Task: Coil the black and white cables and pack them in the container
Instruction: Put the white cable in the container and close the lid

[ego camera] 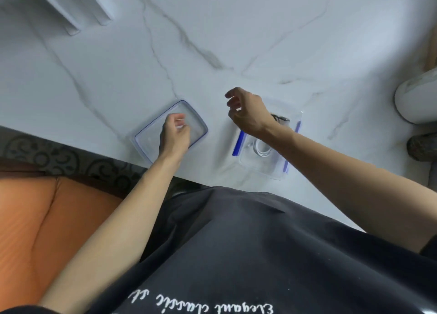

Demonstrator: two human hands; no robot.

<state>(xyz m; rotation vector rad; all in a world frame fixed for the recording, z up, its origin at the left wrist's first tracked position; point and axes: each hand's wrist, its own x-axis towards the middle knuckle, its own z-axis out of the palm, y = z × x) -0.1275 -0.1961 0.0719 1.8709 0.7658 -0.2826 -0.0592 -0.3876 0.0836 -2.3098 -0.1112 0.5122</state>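
Note:
A clear plastic container (264,169) with blue clips stands near the front edge of the marble table. A coiled white cable (261,149) lies inside it. Part of a black cable (280,118) shows at its far end, mostly hidden behind my wrist. My right hand (246,111) hovers above the container's far left corner, fingers curled and apart, holding nothing. The clear lid (146,136) with a blue rim lies flat to the left. My left hand (175,134) rests over the lid, fingers bent and loosely apart.
A white rounded object (413,98) and a dark rough object (422,147) sit at the table's right edge. White shelving (71,9) stands at the far left. An orange cushion (35,231) lies below the table on my left.

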